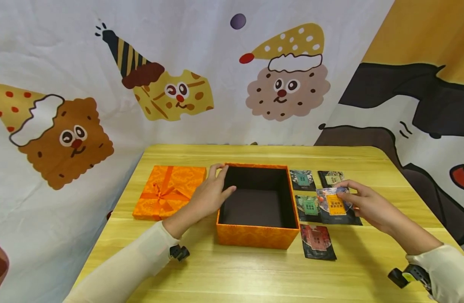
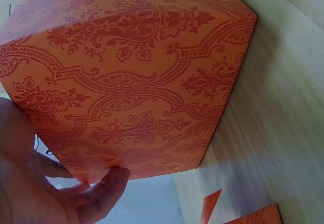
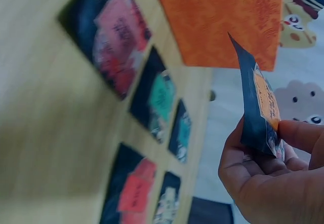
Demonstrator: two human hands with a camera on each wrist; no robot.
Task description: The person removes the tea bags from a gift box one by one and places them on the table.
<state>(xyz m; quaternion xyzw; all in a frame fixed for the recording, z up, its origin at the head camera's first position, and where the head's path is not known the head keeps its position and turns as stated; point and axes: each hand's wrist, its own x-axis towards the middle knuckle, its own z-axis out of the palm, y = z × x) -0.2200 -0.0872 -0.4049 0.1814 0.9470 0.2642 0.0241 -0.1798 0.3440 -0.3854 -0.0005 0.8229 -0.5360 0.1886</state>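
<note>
An open orange box [image 1: 254,235] with a black inside stands at mid-table. My left hand [image 1: 210,191] holds its left rim near the back corner; in the left wrist view fingertips [image 2: 119,176] touch the patterned outer wall. My right hand [image 1: 372,206] pinches a dark sachet with an orange label [image 1: 335,204] between thumb and fingers, lifted above the table in the right wrist view. Beneath it lies a sachet with a red label [image 3: 136,193], mostly covered in the head view. Around it are a teal-labelled sachet [image 1: 302,179], a green-labelled one [image 1: 309,207] and a red one [image 1: 317,241].
Left of the box lies an orange lid [image 1: 171,208] with a ribbon bow. A pale-labelled sachet [image 1: 331,178] sits at the back right. The wooden table [image 1: 250,277] backs onto a cloth [image 1: 224,130] printed with cartoon figures.
</note>
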